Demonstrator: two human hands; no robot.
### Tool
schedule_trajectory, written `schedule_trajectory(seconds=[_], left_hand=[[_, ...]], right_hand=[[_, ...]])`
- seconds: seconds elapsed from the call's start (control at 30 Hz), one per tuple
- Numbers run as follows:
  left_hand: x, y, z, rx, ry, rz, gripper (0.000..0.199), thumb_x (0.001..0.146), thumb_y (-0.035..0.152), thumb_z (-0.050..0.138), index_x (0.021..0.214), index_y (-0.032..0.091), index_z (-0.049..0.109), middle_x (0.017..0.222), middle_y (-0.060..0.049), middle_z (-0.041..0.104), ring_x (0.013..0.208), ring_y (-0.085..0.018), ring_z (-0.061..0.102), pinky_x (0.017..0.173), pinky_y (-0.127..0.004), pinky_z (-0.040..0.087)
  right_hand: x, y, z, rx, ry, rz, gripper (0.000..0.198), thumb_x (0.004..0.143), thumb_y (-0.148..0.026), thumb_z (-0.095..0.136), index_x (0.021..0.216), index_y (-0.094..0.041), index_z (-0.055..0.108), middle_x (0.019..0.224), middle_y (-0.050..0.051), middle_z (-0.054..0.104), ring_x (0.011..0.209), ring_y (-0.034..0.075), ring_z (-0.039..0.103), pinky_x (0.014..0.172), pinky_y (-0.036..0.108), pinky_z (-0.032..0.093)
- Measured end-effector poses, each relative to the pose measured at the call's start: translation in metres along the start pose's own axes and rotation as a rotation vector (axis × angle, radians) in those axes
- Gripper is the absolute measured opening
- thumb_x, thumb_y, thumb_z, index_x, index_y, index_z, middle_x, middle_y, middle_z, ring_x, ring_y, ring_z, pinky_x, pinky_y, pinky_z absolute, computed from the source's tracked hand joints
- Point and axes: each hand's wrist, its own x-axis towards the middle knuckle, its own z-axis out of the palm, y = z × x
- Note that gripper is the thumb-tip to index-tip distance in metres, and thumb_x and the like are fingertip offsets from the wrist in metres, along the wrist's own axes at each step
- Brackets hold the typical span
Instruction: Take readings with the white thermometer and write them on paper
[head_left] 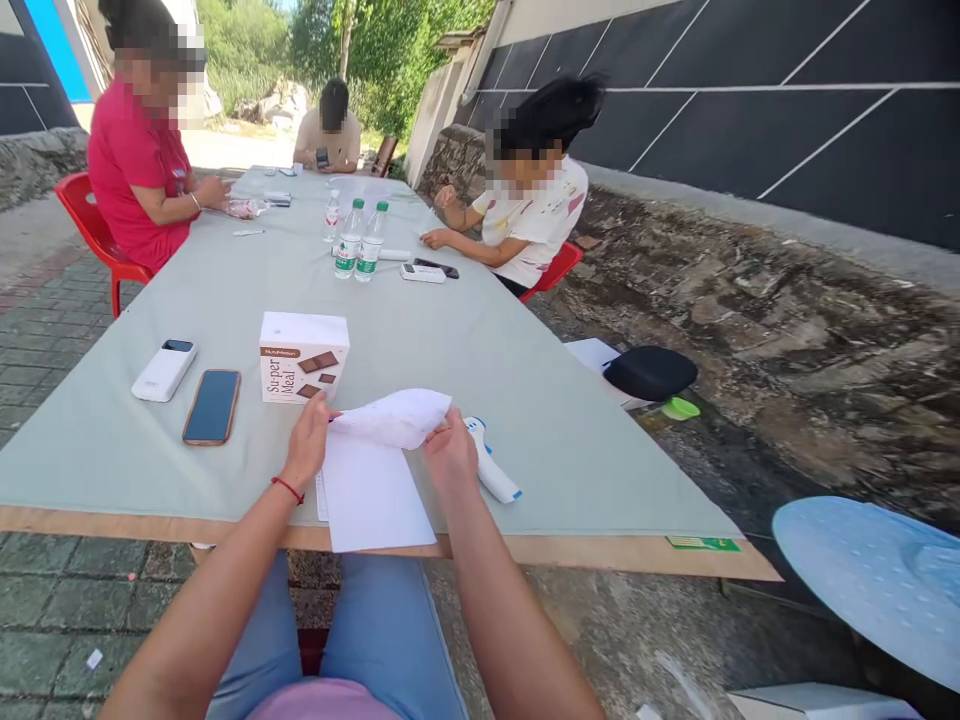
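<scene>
A white sheet of paper, curled along its upper part, is raised above the table between my two hands. My left hand grips its left edge, and a thin dark item I cannot make out shows by the fingertips. My right hand pinches the sheet's right edge. Under it a flat white paper lies at the table's front edge, with a strip like a ruler partly showing beside it. The white box marked "Super Meal" stands behind my left hand. Right of my right hand lies a white and blue handheld thermometer.
On the cloth-covered table lie a phone and a white power bank to the left. Water bottles stand farther back. Several people sit around the table. A light blue round object is at the lower right.
</scene>
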Motion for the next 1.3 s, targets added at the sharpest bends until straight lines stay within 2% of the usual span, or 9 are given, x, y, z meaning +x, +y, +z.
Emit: schedule_trajectory(seconds=[0.2,0.3,0.4,0.53,0.63,0.77,0.87,0.97,1.3], left_hand=[[-0.025,-0.001,-0.021,0.115,-0.253,0.041,0.060,0.090,0.066,0.037,0.113,0.020,0.068,0.087,-0.006,0.071,0.083,-0.022,0.064,0.087,-0.039,0.048],[-0.049,-0.007,-0.027,0.458,-0.438,0.259,0.043,0.094,0.052,0.040,0.089,0.024,0.073,0.094,-0.007,0.071,0.092,-0.023,0.062,0.096,-0.043,0.043],[-0.065,-0.011,-0.027,0.691,-0.425,0.422,0.030,0.086,0.048,0.058,0.093,0.022,0.070,0.115,-0.011,0.064,0.108,-0.027,0.056,0.101,-0.048,0.039],[-0.069,-0.014,-0.023,0.817,-0.369,0.475,0.037,0.078,0.046,0.068,0.103,0.020,0.063,0.126,-0.015,0.056,0.121,-0.032,0.047,0.104,-0.052,0.036],[-0.070,-0.016,-0.018,0.865,-0.322,0.472,0.048,0.076,0.048,0.068,0.112,0.018,0.059,0.130,-0.018,0.053,0.126,-0.035,0.044,0.107,-0.057,0.031],[-0.074,-0.017,-0.013,0.899,-0.327,0.460,0.052,0.076,0.050,0.068,0.117,0.019,0.057,0.133,-0.018,0.052,0.128,-0.035,0.044,0.110,-0.056,0.027],[-0.076,-0.017,-0.012,0.930,-0.329,0.454,0.053,0.076,0.051,0.067,0.118,0.020,0.057,0.133,-0.017,0.052,0.129,-0.035,0.043,0.109,-0.056,0.027],[-0.077,-0.016,-0.011,0.939,-0.319,0.425,0.055,0.075,0.052,0.069,0.117,0.019,0.057,0.133,-0.018,0.052,0.129,-0.036,0.044,0.109,-0.056,0.028],[-0.081,-0.013,-0.003,0.853,-0.264,0.360,0.060,0.071,0.050,0.071,0.120,0.019,0.056,0.138,-0.019,0.048,0.130,-0.039,0.041,0.109,-0.057,0.030]], right_hand=[[-0.002,-0.020,-0.009,-0.128,-0.317,0.128,0.081,0.076,-0.085,0.028,0.087,-0.017,0.070,0.081,0.014,0.071,0.081,0.028,0.066,0.071,0.040,0.050],[0.010,-0.019,0.005,-0.386,-0.365,-0.116,0.056,0.082,-0.068,0.046,0.090,-0.020,0.072,0.100,0.013,0.071,0.095,0.026,0.062,0.083,0.040,0.046],[0.016,-0.018,0.022,-0.980,-0.532,-0.385,0.023,0.086,-0.035,0.056,0.092,-0.021,0.073,0.111,0.011,0.068,0.106,0.026,0.056,0.094,0.041,0.039],[0.011,-0.025,0.024,-1.461,-0.657,-0.534,0.022,0.088,-0.015,0.049,0.088,-0.019,0.071,0.101,0.013,0.068,0.100,0.025,0.057,0.090,0.037,0.038],[0.002,-0.032,0.019,-1.312,-0.596,-0.496,0.015,0.087,-0.019,0.050,0.088,-0.020,0.065,0.089,0.008,0.067,0.083,0.021,0.059,0.077,0.033,0.041],[-0.019,-0.029,0.038,-0.628,-0.331,-0.294,0.012,0.080,-0.033,0.052,0.083,-0.022,0.056,0.063,-0.002,0.058,0.059,0.015,0.053,0.062,0.029,0.042],[-0.034,-0.014,0.067,-0.251,-0.349,-0.073,0.015,0.073,-0.034,0.053,0.080,-0.021,0.057,0.058,-0.004,0.058,0.056,0.015,0.055,0.061,0.029,0.045],[-0.043,0.003,0.088,-0.201,-0.364,0.047,0.021,0.064,-0.035,0.056,0.077,-0.020,0.063,0.065,-0.001,0.064,0.060,0.015,0.057,0.063,0.031,0.047],[-0.046,0.025,0.087,-0.420,-0.262,-0.137,0.014,0.066,-0.035,0.054,0.068,-0.023,0.059,0.064,-0.001,0.062,0.062,0.016,0.055,0.063,0.031,0.046]])
